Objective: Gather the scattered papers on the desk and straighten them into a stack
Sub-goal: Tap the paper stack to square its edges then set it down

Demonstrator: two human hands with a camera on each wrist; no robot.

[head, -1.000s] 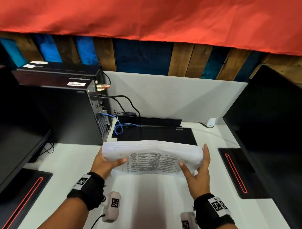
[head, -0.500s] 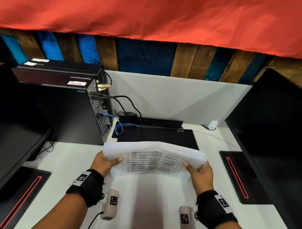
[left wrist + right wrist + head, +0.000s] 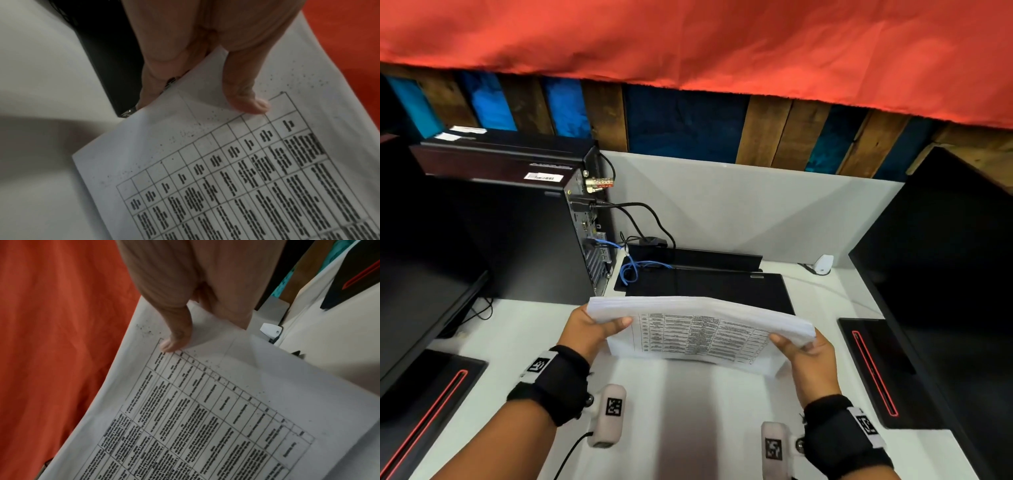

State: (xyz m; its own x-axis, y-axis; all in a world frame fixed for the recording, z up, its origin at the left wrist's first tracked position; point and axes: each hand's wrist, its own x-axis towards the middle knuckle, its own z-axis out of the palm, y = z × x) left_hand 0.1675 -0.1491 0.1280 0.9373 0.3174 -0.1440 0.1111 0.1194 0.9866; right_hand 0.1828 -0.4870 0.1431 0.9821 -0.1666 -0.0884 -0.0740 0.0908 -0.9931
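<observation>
A thick stack of white papers (image 3: pixel 698 329), printed table on the front sheet, stands on its lower edge on the white table (image 3: pixel 688 411), tilted, top edges roughly aligned.

Both forearms are bare, with no sleeves. Each wrist wears a wide black fabric wristband: the left wristband (image 3: pixel 554 383) and the right wristband (image 3: pixel 844 435). Each band carries a white strip printed with a black square-pattern marker, lying on the band's outer side. On the inner side of each band sits a rounded white capsule-shaped camera pod, the left pod (image 3: pixel 608 414) and the right pod (image 3: pixel 775 450), each bearing its own black-and-white square marker. A small dark metal knob joins each pod to its band. A thin black cable (image 3: pixel 571 455) leaves the lower end of the left pod. The left hand (image 3: pixel 589 330) and right hand (image 3: pixel 808 359) are ungloved.
</observation>
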